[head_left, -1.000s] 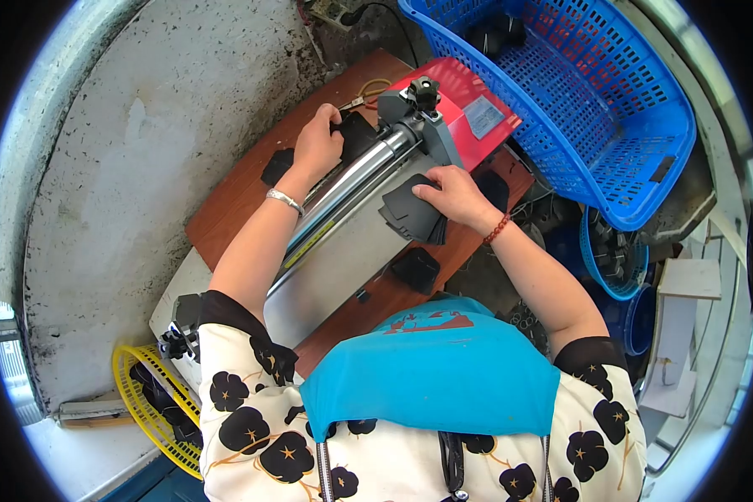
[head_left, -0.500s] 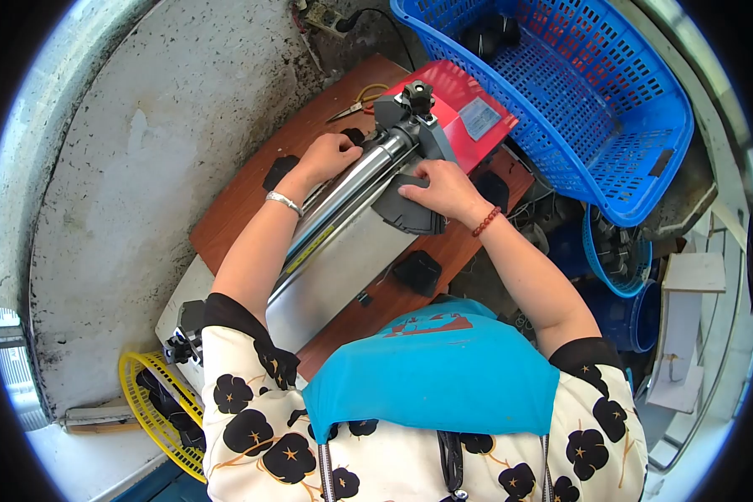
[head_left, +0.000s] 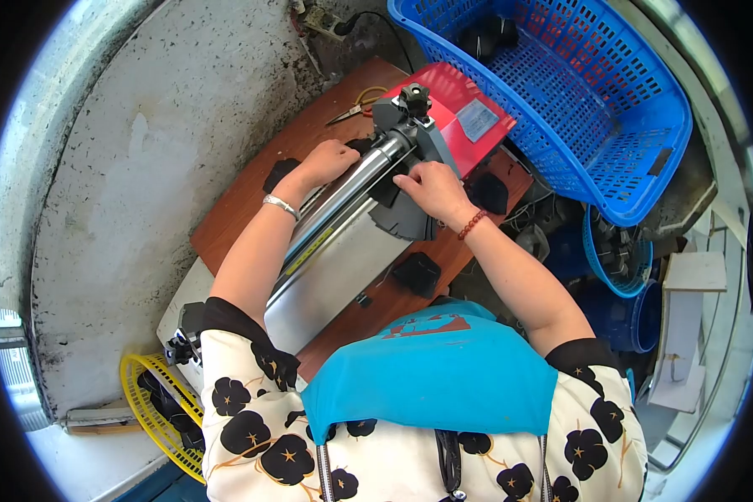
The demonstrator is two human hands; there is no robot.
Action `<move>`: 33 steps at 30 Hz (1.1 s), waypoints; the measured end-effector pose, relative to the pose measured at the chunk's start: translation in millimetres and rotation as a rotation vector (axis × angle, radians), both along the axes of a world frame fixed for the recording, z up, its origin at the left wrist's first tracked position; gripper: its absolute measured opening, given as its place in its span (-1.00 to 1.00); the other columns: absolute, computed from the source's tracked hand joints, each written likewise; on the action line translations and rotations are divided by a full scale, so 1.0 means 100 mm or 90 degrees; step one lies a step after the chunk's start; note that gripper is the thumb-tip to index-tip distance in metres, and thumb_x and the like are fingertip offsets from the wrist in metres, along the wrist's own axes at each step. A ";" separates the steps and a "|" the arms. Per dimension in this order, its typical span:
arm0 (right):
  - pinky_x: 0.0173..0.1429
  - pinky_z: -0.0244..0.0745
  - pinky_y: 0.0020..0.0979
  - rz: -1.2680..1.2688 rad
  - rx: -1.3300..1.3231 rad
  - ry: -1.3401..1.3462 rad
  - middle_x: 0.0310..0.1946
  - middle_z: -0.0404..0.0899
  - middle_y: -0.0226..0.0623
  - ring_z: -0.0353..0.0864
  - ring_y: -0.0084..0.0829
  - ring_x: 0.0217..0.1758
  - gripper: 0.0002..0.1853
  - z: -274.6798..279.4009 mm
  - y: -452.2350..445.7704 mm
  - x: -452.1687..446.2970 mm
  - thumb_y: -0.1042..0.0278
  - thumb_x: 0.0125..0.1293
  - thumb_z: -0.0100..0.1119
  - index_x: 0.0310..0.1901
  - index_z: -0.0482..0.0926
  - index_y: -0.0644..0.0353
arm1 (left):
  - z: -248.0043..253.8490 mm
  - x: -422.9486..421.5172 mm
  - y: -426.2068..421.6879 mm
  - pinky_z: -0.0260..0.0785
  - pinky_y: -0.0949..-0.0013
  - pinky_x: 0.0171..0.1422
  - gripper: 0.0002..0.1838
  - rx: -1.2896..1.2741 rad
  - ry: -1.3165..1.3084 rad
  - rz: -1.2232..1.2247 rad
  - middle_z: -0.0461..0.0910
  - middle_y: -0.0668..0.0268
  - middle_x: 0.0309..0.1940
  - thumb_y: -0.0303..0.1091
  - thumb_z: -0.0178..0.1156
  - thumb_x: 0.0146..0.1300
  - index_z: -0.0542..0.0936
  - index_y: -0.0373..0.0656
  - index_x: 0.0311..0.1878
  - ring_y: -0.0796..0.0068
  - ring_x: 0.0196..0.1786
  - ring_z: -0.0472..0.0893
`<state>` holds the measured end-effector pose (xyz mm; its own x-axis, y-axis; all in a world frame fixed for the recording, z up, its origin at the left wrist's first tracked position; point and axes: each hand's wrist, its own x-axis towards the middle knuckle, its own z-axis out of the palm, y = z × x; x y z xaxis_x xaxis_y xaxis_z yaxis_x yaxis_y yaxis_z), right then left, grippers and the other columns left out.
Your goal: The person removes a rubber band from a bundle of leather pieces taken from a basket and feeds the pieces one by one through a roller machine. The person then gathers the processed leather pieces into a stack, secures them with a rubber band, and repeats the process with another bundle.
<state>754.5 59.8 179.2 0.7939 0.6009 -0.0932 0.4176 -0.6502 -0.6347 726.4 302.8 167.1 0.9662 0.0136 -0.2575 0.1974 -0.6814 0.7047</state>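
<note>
The right hand (head_left: 433,191) pinches a black piece (head_left: 384,192) by the roller (head_left: 353,183), near enough to get nipped if it slips! The left hand (head_left: 326,161)? Its grip can't be told.

the roller (head_left: 351,184) looks glossy metal, the stacked pieces (head_left: 400,219) matt, the board (head_left: 234,222) smooth wood, the basket (head_left: 623,194) plastic, the wall (head_left: 142,184) rough.

1 head-worn camera looks forward and down from above a turquoise apron (head_left: 431,381), near a flat brown wooden worktop (head_left: 236,224).
</note>
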 end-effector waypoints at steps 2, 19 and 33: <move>-0.11 0.54 -0.12 0.007 0.036 0.022 -0.39 0.64 0.08 0.65 0.03 -0.24 -0.58 -0.05 -0.10 -0.03 0.04 0.23 0.23 -0.36 0.67 0.36 | -0.02 -0.04 -0.02 0.40 0.18 -0.03 -0.68 -0.016 0.001 0.063 0.63 -0.01 -0.34 -0.20 0.14 0.20 0.63 -0.33 -0.32 0.12 -0.25 0.61; -0.09 0.56 -0.15 -0.004 0.044 0.010 -0.41 0.66 0.05 0.67 -0.03 -0.25 -0.65 -0.01 -0.09 -0.01 0.13 0.24 0.24 -0.31 0.69 0.34 | -0.04 0.03 0.07 0.44 0.21 0.05 -0.79 0.124 -0.090 -0.043 0.58 0.05 -0.17 -0.35 0.15 0.20 0.72 -0.18 -0.22 0.05 -0.10 0.60; -0.07 0.54 -0.17 -0.055 0.069 -0.019 -0.39 0.65 0.05 0.67 -0.02 -0.23 -0.68 -0.13 -0.01 0.06 0.16 0.22 0.28 -0.35 0.70 0.33 | -0.10 0.07 0.14 0.46 0.21 0.03 -0.73 0.092 -0.080 -0.121 0.69 -0.01 -0.25 -0.39 0.11 0.16 0.73 -0.24 -0.16 0.08 -0.19 0.66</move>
